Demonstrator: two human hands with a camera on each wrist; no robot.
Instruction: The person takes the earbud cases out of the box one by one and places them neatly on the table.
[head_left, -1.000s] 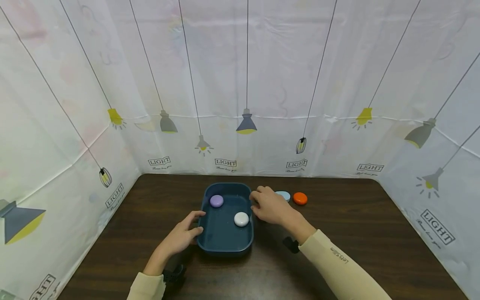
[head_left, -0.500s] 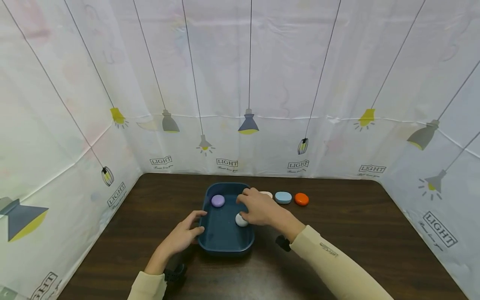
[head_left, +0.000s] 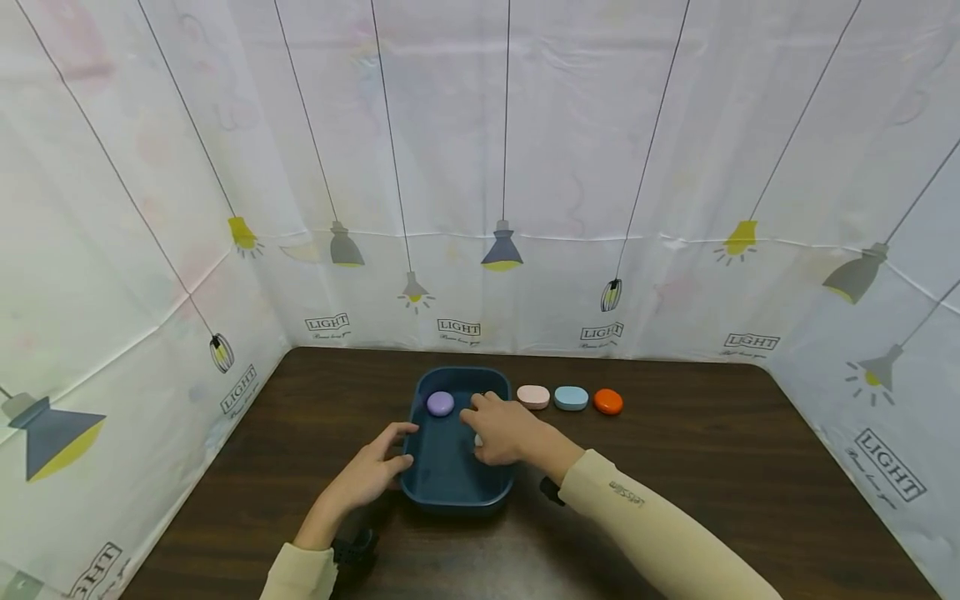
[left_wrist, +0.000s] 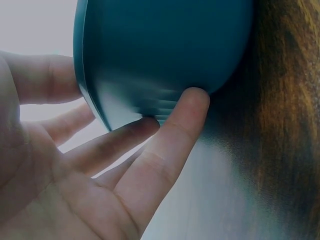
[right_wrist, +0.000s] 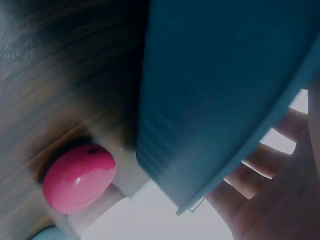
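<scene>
In the head view a dark blue tray (head_left: pixel 450 492) stands on the table, a round purple piece (head_left: pixel 440 404) inside at the back left. My left hand (head_left: pixel 366 471) rests at the tray's left side, with extended fingers touching the rim and outer wall, as the left wrist view shows. My right hand (head_left: pixel 504 429) reaches over the right rim, down to a glossy white piece (head_left: pixel 477 439) that it mostly covers. The tray wall hides these fingertips in the right wrist view, so I cannot tell whether they pinch the piece. A bright pink rounded piece (right_wrist: pixel 80 178) lies beside the tray there.
Right of the tray lie a pale pink oval piece (head_left: pixel 533 397), a light blue oval piece (head_left: pixel 572 398) and an orange-red round piece (head_left: pixel 607 402). The brown table (head_left: pixel 697 467) meets a white curtain (head_left: pixel 570 167) printed with lamps at the back and sides.
My right hand has moved left from beside the tray's right rim to inside it, over the white piece. The pale pink piece has come into sight. My left hand stays at the tray.
</scene>
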